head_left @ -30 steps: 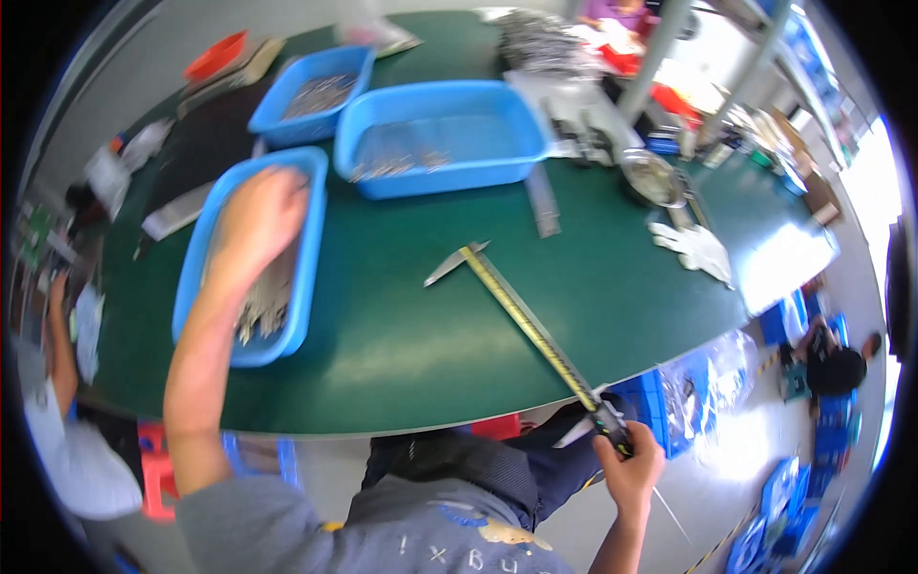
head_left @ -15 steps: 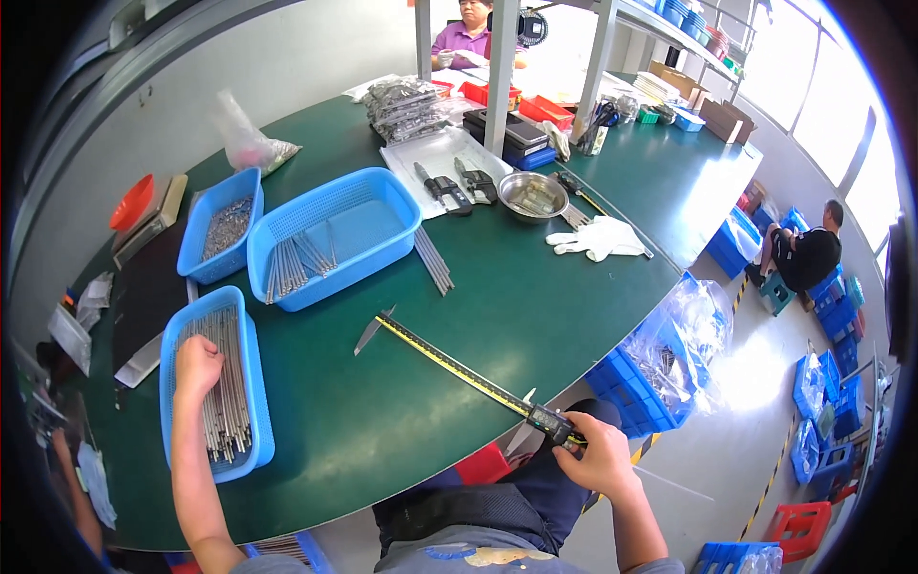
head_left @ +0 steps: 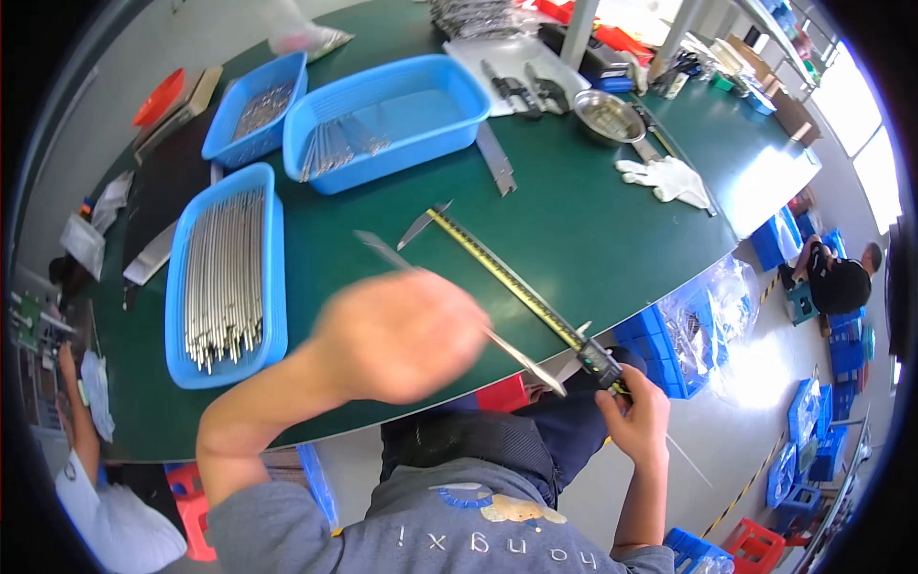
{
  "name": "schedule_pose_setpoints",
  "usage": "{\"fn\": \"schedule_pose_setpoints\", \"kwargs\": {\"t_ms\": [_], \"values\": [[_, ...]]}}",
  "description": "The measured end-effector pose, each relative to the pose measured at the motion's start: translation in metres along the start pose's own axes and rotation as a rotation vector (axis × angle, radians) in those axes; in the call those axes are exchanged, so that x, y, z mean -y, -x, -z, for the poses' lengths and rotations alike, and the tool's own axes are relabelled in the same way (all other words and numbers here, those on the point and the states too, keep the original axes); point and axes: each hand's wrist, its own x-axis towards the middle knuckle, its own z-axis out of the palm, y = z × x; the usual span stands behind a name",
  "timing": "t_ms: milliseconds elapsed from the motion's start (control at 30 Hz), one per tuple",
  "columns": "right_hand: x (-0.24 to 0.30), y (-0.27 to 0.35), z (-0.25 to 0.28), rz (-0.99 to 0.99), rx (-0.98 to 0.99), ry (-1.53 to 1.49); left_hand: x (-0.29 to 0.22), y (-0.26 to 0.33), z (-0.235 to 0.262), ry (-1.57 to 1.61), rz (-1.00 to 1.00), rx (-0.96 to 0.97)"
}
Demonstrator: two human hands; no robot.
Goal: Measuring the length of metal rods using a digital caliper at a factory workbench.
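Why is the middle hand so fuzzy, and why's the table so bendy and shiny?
Head view: the left hand is smeared, probably motion blur, the right hand sharper; head view: the fisheye lens curves the edges of the green table; head view: glare whitens the table's right end and part of the floor.

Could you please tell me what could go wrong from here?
The slim silvery metal rod in the left hand might knock the long yellow-scaled digital caliper, as the two look close together. The rod's lower end appears beyond the edge of the green-topped table, so it could fall if the grip slips.
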Motion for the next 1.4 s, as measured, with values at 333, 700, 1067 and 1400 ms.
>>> {"fn": "schedule_pose_setpoints", "kwargs": {"t_ms": [333,700,1067,1400], "values": [[-0.013,0.030,0.003,0.057,-0.015,0.008,-0.024,0.050,-0.077,0.160,-0.125,0.030],[-0.016,0.034,0.004,0.069,-0.016,0.012,-0.020,0.056,-0.077,0.157,-0.020,0.059],[-0.014,0.036,0.006,0.058,0.001,0.001,-0.019,0.056,-0.074,0.179,0.006,0.212],[-0.007,0.040,0.007,0.043,-0.004,0.027,-0.019,0.056,-0.076,0.222,0.046,0.228]]}}
